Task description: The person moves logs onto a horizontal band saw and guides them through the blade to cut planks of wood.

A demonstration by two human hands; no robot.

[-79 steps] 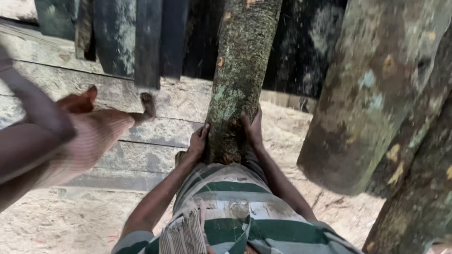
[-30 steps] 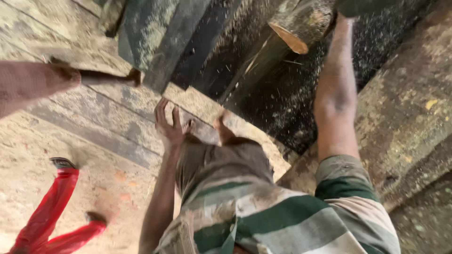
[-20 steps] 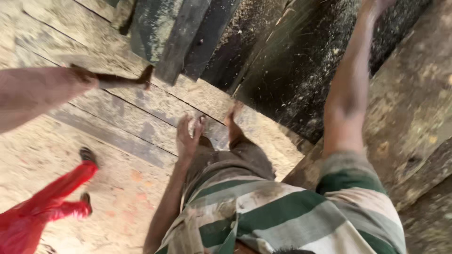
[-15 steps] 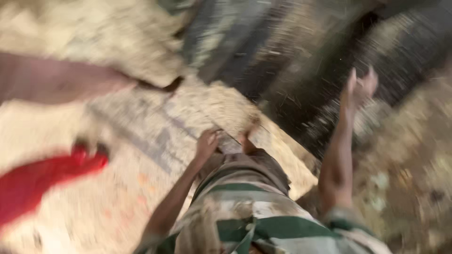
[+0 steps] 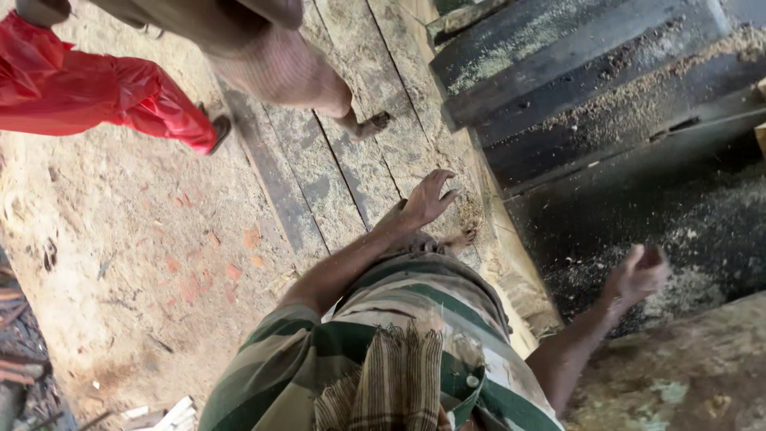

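My left hand (image 5: 427, 199) hangs open with fingers spread over the sawdust-covered floor planks (image 5: 335, 175), holding nothing. My right hand (image 5: 638, 273) is out to the right, above the dark sawdust-strewn pit (image 5: 638, 199) and just above a mossy log (image 5: 686, 375). It is blurred, its fingers look loosely curled, and nothing shows in it. My green and white striped shirt (image 5: 383, 319) fills the lower middle. My bare foot (image 5: 459, 238) stands at the plank edge.
Another person's bare leg (image 5: 279, 64) and foot (image 5: 371, 124) step on the planks ahead. A second person in red trousers (image 5: 88, 88) is at the upper left. Dark timber beams (image 5: 574, 64) lie at the upper right. Sandy ground (image 5: 120, 263) spreads left.
My right hand has come down from the raised log to beside my hip. My left hand has swung forward, open. The two other people have moved up the frame.
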